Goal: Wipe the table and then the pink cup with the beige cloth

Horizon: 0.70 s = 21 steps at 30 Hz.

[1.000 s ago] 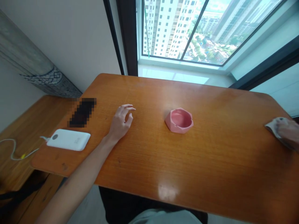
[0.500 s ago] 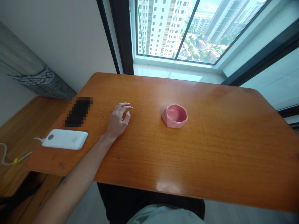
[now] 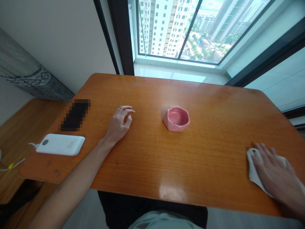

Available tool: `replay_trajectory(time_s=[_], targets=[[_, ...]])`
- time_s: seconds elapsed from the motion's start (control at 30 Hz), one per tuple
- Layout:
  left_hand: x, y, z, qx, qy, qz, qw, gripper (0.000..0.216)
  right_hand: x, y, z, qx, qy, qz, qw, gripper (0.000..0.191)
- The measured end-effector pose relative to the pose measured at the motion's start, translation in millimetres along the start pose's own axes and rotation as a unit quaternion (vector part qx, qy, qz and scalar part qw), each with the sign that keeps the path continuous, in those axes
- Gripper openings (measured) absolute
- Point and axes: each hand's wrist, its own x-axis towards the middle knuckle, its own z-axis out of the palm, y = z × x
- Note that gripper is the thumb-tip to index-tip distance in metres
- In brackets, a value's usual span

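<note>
My left hand (image 3: 120, 122) rests on the wooden table (image 3: 143, 152), left of a pink faceted ashtray (image 3: 176, 121). Its fingers are loosely bent, thumb apart from them, and it holds nothing. At the table's right side my right hand (image 3: 274, 171) lies flat over a white cloth (image 3: 254, 173), fingers stretched out and pressing it to the tabletop. Part of the cloth is hidden under the palm, and the hand is slightly blurred. The ashtray stands upright in the middle, touched by neither hand.
A white power bank (image 3: 60, 144) with a cable lies at the table's left edge. Behind it is a dark, pixelated rectangle (image 3: 75, 116). A wooden bench (image 3: 14, 178) stands to the left, and a window (image 3: 176, 31) lies beyond the far edge.
My right hand has come into view at the right with the white cloth beneath it. The left hand keeps its place by the ashtray; the view has shifted slightly.
</note>
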Motion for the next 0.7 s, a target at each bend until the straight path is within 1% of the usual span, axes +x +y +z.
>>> replay_trajectory(time_s=[0.03, 0.1, 0.17, 0.23, 0.3, 0.33, 0.4, 0.47, 0.57, 0.63, 0.7], targets=[[0, 0, 0, 0.000, 0.002, -0.001, 1.000, 0.024, -1, -20, 9, 0.009, -0.041, -0.032, 0.999, 0.076], [0, 1, -1, -0.002, 0.004, -0.005, 1.000, 0.025, -3, -70, 19, 0.024, -0.073, -0.078, 0.994, 0.080], [0, 2, -1, -0.002, 0.006, -0.011, 1.000, 0.025, -2, -122, 20, 0.044, -0.132, -0.161, 0.977, 0.085], [0, 2, -1, 0.000, 0.008, -0.014, 1.000, 0.025, 1, -167, 17, 0.060, -0.172, -0.236, 0.955, 0.087], [0, 2, -1, 0.002, 0.008, -0.013, 1.000, 0.025, 7, -202, 14, 0.082, -0.212, -0.317, 0.921, 0.088], [0, 1, -1, 0.004, 0.009, -0.012, 1.000, 0.026, 10, -217, 14, 0.097, -0.234, -0.359, 0.898, 0.087], [1, -1, 0, 0.007, 0.008, -0.014, 1.000, 0.026, 17, -244, 16, 0.132, -0.262, -0.421, 0.858, 0.080], [1, -1, 0, 0.009, 0.008, -0.016, 1.000, 0.027, 27, -272, 24, 0.175, -0.268, -0.464, 0.826, 0.073], [1, 1, 1, 0.010, 0.012, -0.014, 1.000, 0.028, 47, -320, 45, 0.216, -0.251, -0.495, 0.803, 0.065], [2, 4, 0, 0.009, 0.018, -0.016, 1.000, 0.028, 64, -355, 65, 0.219, -0.226, -0.508, 0.802, 0.064], [3, 3, -3, 0.000, 0.031, -0.026, 0.999, 0.029, 82, -389, 86, 0.215, -0.187, -0.513, 0.810, 0.063]])
